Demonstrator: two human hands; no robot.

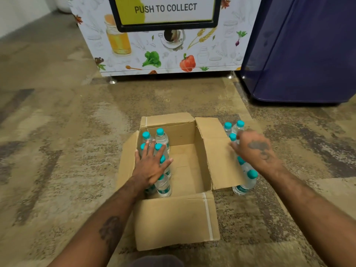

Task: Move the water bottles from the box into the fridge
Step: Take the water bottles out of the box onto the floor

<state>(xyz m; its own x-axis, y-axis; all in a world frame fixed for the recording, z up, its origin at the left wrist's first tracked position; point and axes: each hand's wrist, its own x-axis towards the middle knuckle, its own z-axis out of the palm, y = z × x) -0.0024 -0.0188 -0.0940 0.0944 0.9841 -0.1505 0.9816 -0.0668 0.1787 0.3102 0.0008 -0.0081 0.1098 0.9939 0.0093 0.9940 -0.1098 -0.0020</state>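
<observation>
An open cardboard box (179,218) sits on the floor in front of me. Several clear water bottles with teal caps (163,186) stand along its left side; the right half of the box is bare. My left hand (150,166) lies over their caps with straight, spread fingers. More bottles (247,183) stand on the floor just past the box's right flap. My right hand (254,147) hovers over them, blurred, fingers spread, gripping nothing that I can see. The dark blue fridge (308,54) stands at the upper right, its door closed.
A white vending machine (165,53) with food pictures and a "PUSH TO COLLECT" flap stands straight ahead, left of the fridge. Mottled brown floor (57,141) surrounds the box. The box's four flaps are folded outward.
</observation>
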